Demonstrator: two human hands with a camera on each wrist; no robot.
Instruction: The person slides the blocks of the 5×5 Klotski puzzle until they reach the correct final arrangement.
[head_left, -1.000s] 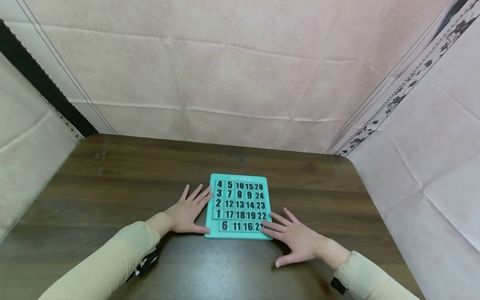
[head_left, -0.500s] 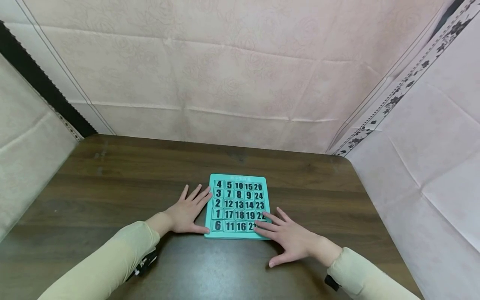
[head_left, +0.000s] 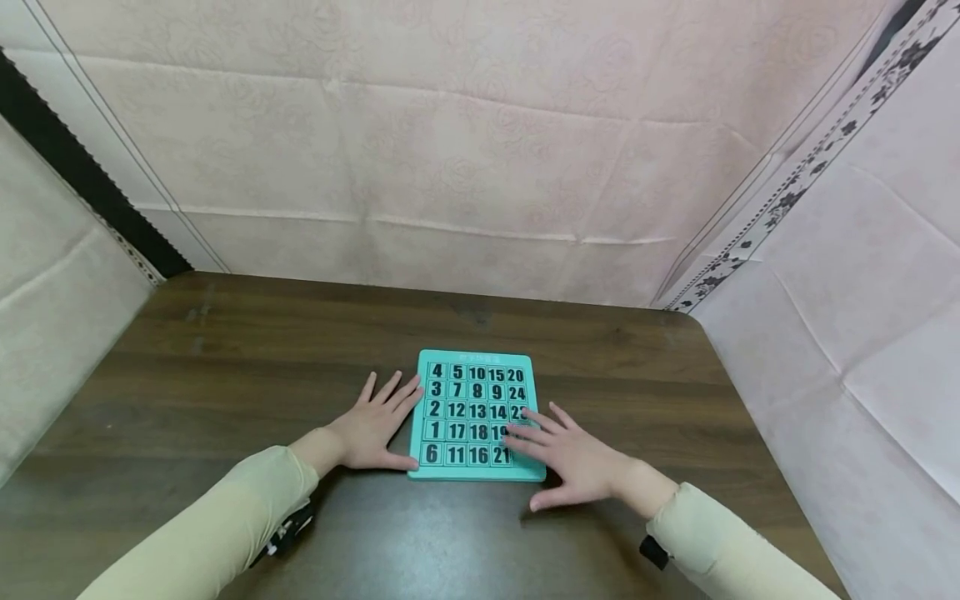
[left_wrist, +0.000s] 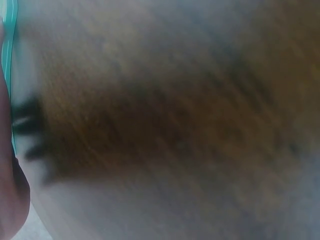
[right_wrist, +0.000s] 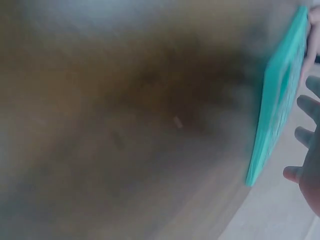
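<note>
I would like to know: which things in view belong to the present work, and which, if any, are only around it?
Part of the work:
teal number board
its numbered tiles

Only around it:
wooden table, under the board
pale patterned cloth, behind the table
black wrist devices, worn, not lying about

Number board (head_left: 465, 474) appears smooth plastic; tabletop (head_left: 322, 321) shows semi-glossy wood grain; creased backdrop (head_left: 465, 167) and sleeves (head_left: 210, 517) appear matt, cloth-like.
</note>
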